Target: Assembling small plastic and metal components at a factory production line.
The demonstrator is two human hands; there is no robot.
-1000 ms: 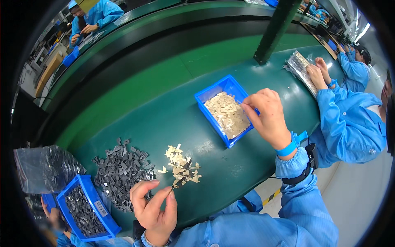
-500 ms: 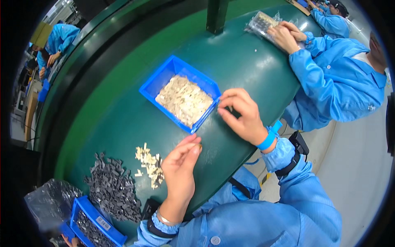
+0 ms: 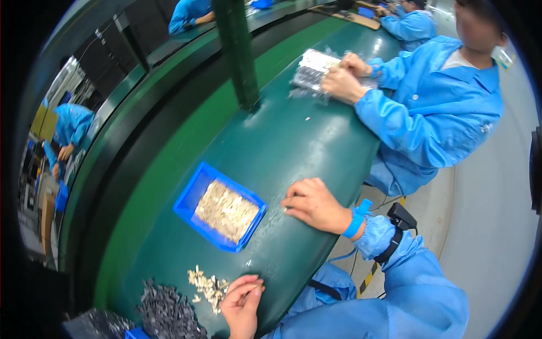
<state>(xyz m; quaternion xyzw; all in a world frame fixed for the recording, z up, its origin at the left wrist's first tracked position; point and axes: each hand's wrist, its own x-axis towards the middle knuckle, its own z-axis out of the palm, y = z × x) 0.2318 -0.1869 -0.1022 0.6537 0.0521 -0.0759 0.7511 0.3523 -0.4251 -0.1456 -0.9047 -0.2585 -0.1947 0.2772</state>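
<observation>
A blue plastic bin (image 3: 187, 199) full of small cream-coloured pieces (image 3: 227, 211) stands on the green table. Just right of it is my right hand (image 3: 317, 205), fingers curled to a pinch above the tabletop; a tiny pale bit seems to show at its fingertips. Nearer to me, my left hand (image 3: 243, 302) has thumb and fingertips pressed together, and what lies between them is too small to make out. Next to that hand is a small loose pile of cream pieces (image 3: 208, 287). A larger heap of dark grey pieces (image 3: 167, 311) lies further left.
At the lower left are a clear plastic bag (image 3: 99, 325) and part of another blue bin (image 3: 136, 334). A dark green post (image 3: 237, 56) rises beyond the table (image 3: 271, 152). To the right, a co-worker in blue (image 3: 429, 101) handles a plastic bag of parts (image 3: 313, 70).
The view has swung upward, so the table's things sit lower in the picture. My right hand has come away from the bin's edge; my left hand is now farther from the bin, beside the cream pile.
</observation>
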